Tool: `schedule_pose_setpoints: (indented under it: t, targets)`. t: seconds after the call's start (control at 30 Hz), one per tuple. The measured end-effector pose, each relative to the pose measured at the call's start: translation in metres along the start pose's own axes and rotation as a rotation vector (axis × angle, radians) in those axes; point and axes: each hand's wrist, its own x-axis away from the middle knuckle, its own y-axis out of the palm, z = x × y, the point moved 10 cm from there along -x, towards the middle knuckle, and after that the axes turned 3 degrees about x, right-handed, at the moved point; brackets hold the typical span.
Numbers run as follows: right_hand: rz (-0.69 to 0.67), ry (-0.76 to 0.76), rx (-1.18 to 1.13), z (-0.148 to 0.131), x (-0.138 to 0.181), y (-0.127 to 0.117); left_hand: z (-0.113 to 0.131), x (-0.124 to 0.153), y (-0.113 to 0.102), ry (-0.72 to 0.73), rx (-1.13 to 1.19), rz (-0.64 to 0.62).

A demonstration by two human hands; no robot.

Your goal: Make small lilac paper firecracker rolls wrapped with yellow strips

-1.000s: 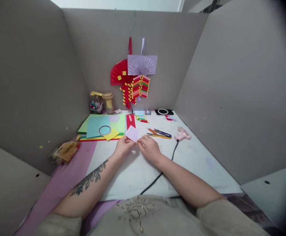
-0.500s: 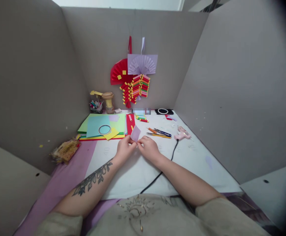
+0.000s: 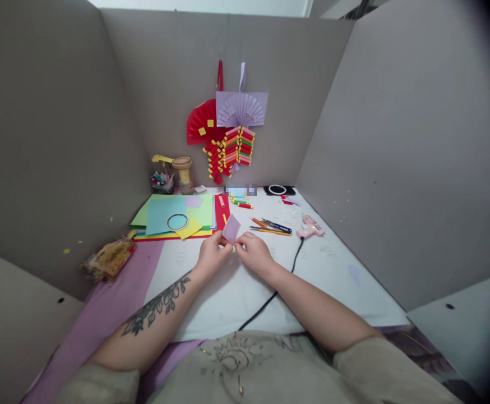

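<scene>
Both hands meet over the white sheet [image 3: 320,286] in the middle of the desk. My left hand [image 3: 212,253] and my right hand [image 3: 253,251] each pinch the lower edge of a small lilac paper piece [image 3: 230,228], which stands tilted up between the fingertips. The fingers of both hands are closed on it. Just beyond the paper lies a red paper strip [image 3: 222,206].
A stack of coloured papers [image 3: 173,216] with a tape ring [image 3: 178,222] lies at the left. Scissors and pencils [image 3: 272,226], a pink glue gun [image 3: 309,228] with a black cord [image 3: 270,294], a snack bag [image 3: 107,259] and a pen jar [image 3: 162,182] surround the work area. Paper fan decorations [image 3: 228,132] hang on the back wall.
The lilac paper was wider and flatter a second ago; now it is narrower and stands up more. My hands have moved closer together.
</scene>
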Motion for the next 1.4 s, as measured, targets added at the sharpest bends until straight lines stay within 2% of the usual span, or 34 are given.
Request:
schedule_pose_setpoints:
  t: [0.3,0.4,0.47,0.6,0.7,0.77,0.87,0.93,1.0,1.13,1.2,1.27,1.33,1.4]
  targets:
    - [0.004,0.019,0.016,-0.003,0.001,-0.001,-0.002,0.000,0.004,-0.051,0.110,-0.016]
    - [0.032,0.033,0.093,0.005,-0.004,-0.010,-0.005,-0.002,0.001,-0.092,0.181,-0.025]
    - [0.087,0.089,0.164,0.027,-0.010,-0.026,-0.008,-0.004,-0.003,-0.124,0.228,-0.019]
    - [0.229,0.330,0.258,0.098,-0.015,-0.069,-0.021,-0.008,-0.007,-0.208,0.329,-0.036]
    - [0.237,0.419,0.168,0.126,-0.016,-0.075,-0.030,-0.008,-0.002,-0.282,0.411,-0.061]
    - [0.185,0.376,0.006,0.118,-0.017,-0.060,-0.033,-0.007,0.002,-0.306,0.435,-0.074]
    - [0.062,0.196,-0.219,0.073,-0.020,-0.028,-0.030,-0.005,0.004,-0.306,0.430,-0.082]
    - [0.007,0.101,-0.248,0.047,-0.019,-0.016,-0.027,-0.004,0.006,-0.295,0.432,-0.096]
    - [0.031,0.080,-0.236,0.041,-0.020,-0.020,-0.025,-0.004,0.006,-0.285,0.436,-0.114]
    - [0.240,0.259,-0.273,0.081,-0.017,-0.058,-0.028,-0.005,0.006,-0.292,0.427,-0.124]
    - [0.285,0.288,-0.328,0.091,-0.015,-0.067,-0.030,-0.005,0.007,-0.300,0.424,-0.129]
    - [0.212,0.204,-0.394,0.077,-0.015,-0.059,-0.031,-0.004,0.008,-0.307,0.420,-0.128]
    - [0.085,0.090,-0.417,0.049,-0.013,-0.040,-0.032,-0.004,0.008,-0.304,0.423,-0.124]
    - [0.031,0.018,-0.386,0.028,-0.011,-0.026,-0.031,-0.005,0.008,-0.288,0.435,-0.127]
